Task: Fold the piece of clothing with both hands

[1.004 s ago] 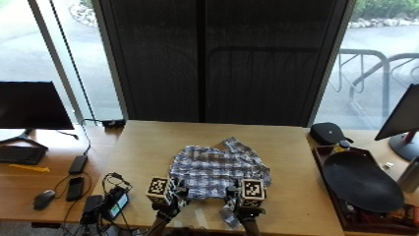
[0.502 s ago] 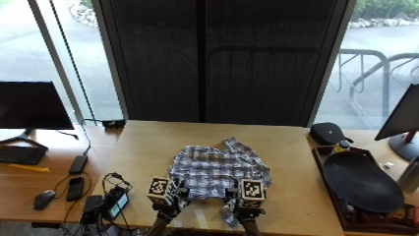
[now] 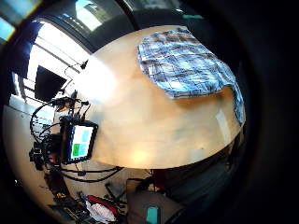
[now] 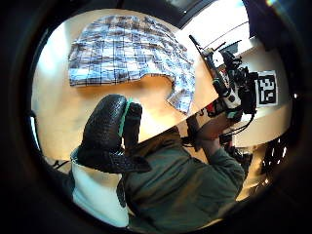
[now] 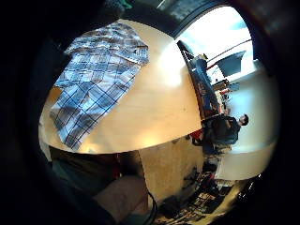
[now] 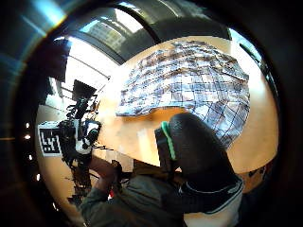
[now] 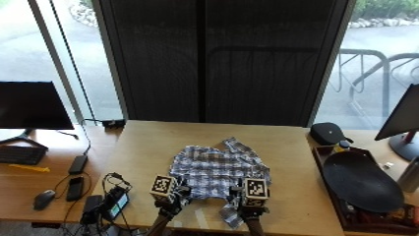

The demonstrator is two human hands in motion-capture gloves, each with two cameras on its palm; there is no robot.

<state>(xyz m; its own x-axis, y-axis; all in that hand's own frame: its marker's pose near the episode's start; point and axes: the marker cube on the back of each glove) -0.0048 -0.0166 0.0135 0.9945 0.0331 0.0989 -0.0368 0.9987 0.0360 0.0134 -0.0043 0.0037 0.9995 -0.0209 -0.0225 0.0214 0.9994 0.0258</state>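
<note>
Both hands at the near edge of the worktop (image 7: 288, 147), just short of the shirt. Left hand (image 7: 169, 202) and right hand (image 7: 252, 206) hover side by side, forearms reaching up from the person's seat. Neither grasps anything: the thumb-side palm views show a gloved thumb of each hand (image 4: 109, 131) (image 6: 194, 146) lifted above bare wood, apart from the cloth. Whether the remaining fingers are straight or curled cannot be told.

Blue-and-white plaid shirt (image 7: 219, 172) lies spread and rumpled near the middle of the worktop, toward the near edge. One corner or sleeve trails down between the hands to the edge. Collar end points away from the person.

Small screen device (image 7: 118, 204) with cables sits at the worktop's near left corner. Dark monitor (image 7: 33, 105), keyboard (image 7: 19, 155) and mouse (image 7: 43, 198) on the neighbouring desk to the left. Black oval tray (image 7: 360, 182) on the right.
</note>
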